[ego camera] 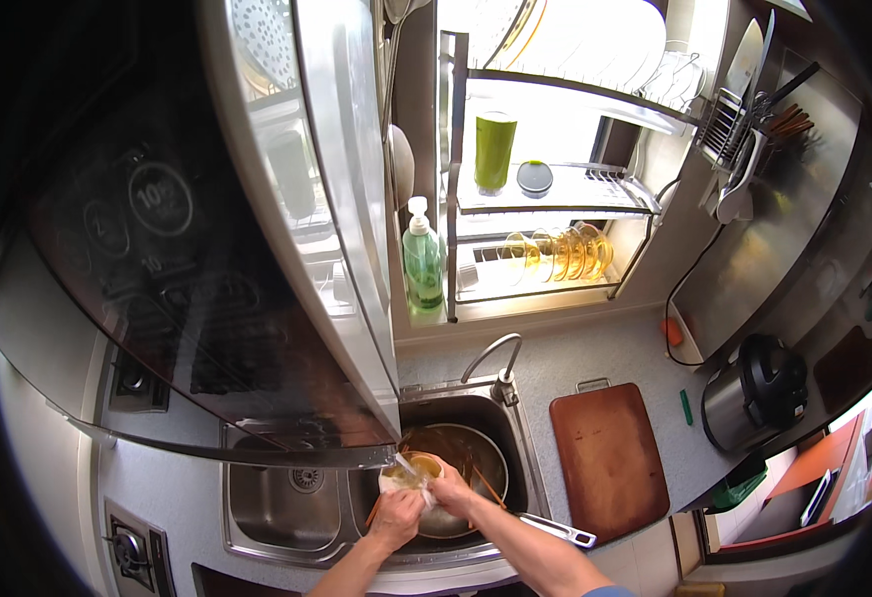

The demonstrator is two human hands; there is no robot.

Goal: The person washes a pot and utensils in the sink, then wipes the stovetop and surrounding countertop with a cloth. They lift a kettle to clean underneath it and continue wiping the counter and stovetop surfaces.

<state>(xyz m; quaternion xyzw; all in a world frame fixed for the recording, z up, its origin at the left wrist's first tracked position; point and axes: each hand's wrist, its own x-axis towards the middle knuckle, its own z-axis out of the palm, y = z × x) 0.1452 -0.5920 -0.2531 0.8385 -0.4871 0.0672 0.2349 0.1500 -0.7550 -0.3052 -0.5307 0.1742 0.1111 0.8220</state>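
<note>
Over the right basin of a double steel sink (536,477), my left hand (397,516) and my right hand (447,485) hold a bowl (422,464) with a yellowish inside between them. A stream of water runs into it. A whitish cloth or wipe (428,496) shows between my fingers, though its edges are unclear. Beneath the bowl, a wide round pan (501,466) lies in the basin, its metal handle (559,528) reaching over the right rim. Chopsticks (489,489) rest across the pan. The far part of the pan's contents is dark and hard to make out.
A brown cutting board (609,459) lies right of the sink, with a black-and-steel electric cooker (753,395) farther right. Behind stands a curved steel faucet (507,373). A dish rack (555,209) and a green soap bottle (422,265) stand by the window. A dark glossy cabinet (204,283) juts in at left.
</note>
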